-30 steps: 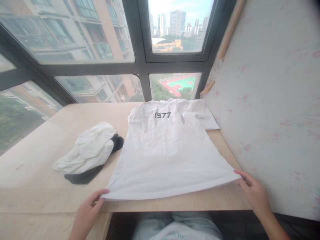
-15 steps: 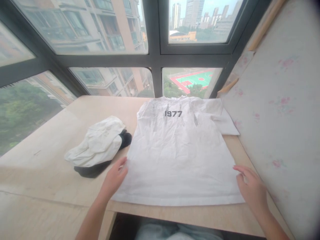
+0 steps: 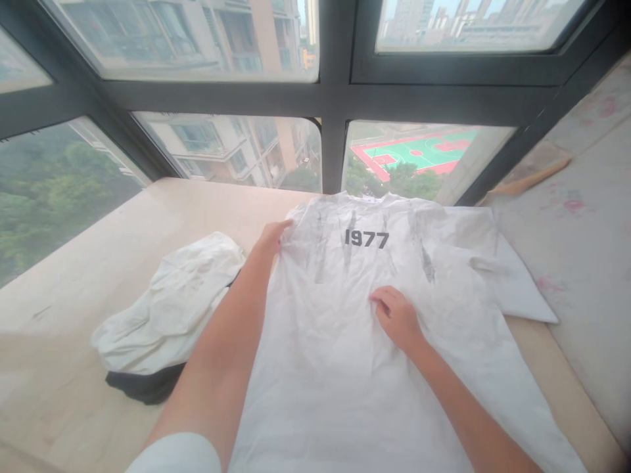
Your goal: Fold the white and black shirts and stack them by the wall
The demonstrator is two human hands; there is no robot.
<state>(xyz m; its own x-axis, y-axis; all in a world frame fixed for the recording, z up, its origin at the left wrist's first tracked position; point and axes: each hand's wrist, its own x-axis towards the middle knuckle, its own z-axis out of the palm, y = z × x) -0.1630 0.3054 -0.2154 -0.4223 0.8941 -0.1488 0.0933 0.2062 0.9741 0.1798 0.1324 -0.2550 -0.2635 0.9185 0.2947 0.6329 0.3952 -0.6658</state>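
A white T-shirt (image 3: pixel 345 368) printed "1977" lies spread flat on a light wooden table (image 3: pixel 98 263), collar toward the window. My left hand (image 3: pixel 272 235) reaches far forward and its fingers close on the shirt's left shoulder edge. My right hand (image 3: pixel 397 316) rests on the middle of the shirt just below the print, fingers curled down against the cloth. The shirt's right sleeve (image 3: pixel 513 282) lies out flat toward the wall.
A crumpled white garment (image 3: pixel 172 302) on top of a black one (image 3: pixel 142 384) lies left of the shirt. Large windows (image 3: pixel 221 151) stand behind the table. A floral-papered wall (image 3: pixel 591 249) runs along the right side.
Both hands left the shirt's hem and moved forward: the left to the left shoulder, the right to the shirt's middle. The camera leaned in closer.
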